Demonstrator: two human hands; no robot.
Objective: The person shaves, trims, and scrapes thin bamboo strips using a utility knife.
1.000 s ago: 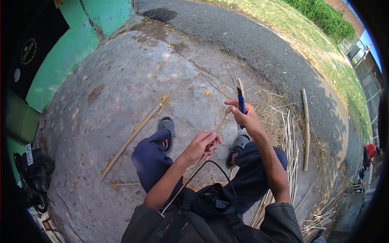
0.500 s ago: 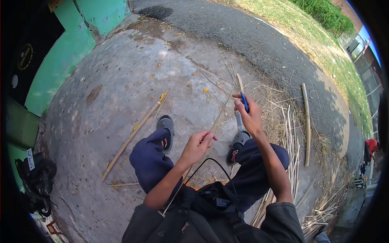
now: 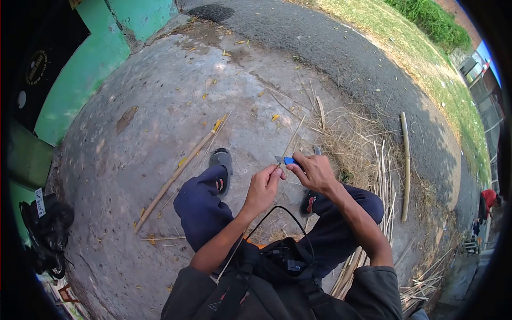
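Observation:
Between the knees, my left hand (image 3: 261,189) is closed on a thin bamboo strip (image 3: 293,136), which rises from the fingers toward the upper right. Close beside it, my right hand (image 3: 314,172) grips a blue utility knife (image 3: 290,161). The knife's blade points left and lies at the strip just above my left fingertips; whether it touches the strip cannot be made out. The lower part of the strip runs back toward the body, partly hidden by the left hand.
A long bamboo stick (image 3: 178,173) lies on the concrete at left. Split strips (image 3: 383,186) and dry shavings (image 3: 346,141) lie at right, near a thicker pole (image 3: 405,165). A person in red (image 3: 488,198) is at far right. Black gear (image 3: 49,229) stands at far left.
My right hand has come down and left with the knife, from above to beside my left hand. The blade has turned from pointing up to pointing left.

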